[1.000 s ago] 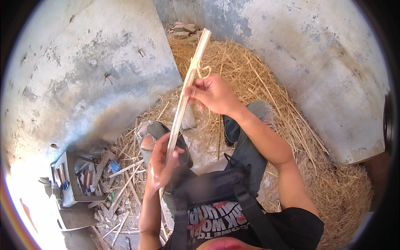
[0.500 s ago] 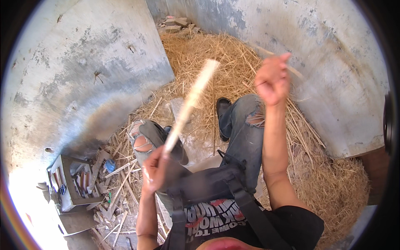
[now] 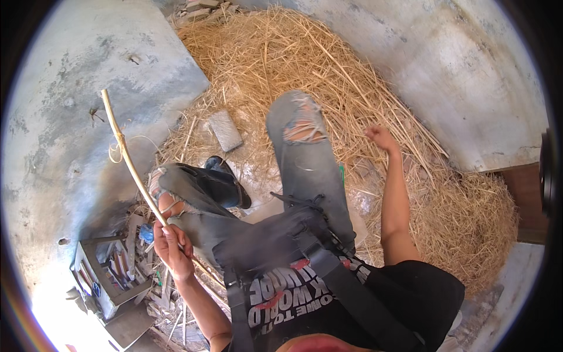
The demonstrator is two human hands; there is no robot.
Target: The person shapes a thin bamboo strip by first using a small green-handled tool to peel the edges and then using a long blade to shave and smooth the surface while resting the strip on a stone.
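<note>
A long, pale, peeled stick (image 3: 136, 173) with a slight bend is gripped in my left hand (image 3: 173, 251), beside my left knee. Its upper end reaches in front of the left wall, and a thin curled shaving (image 3: 115, 154) hangs from a knot on it. The lower end runs back past my wrist toward my lap. My right hand (image 3: 382, 139) is over the straw pile (image 3: 352, 100) on the right, its fingers curled in. Whether it holds anything small cannot be made out against the straw.
A grey brick (image 3: 226, 131) lies on the floor past my left foot. To the left, a wooden box (image 3: 108, 273) with tools stands beside wood scraps and a crumpled blue thing (image 3: 146, 233). Worn walls (image 3: 457, 88) curve round, with rubble (image 3: 202, 9) at the far end.
My left hand has moved left and down, swinging the stick toward the left wall. My right hand has dropped lower over the straw. My legs have shifted, and the view has moved.
</note>
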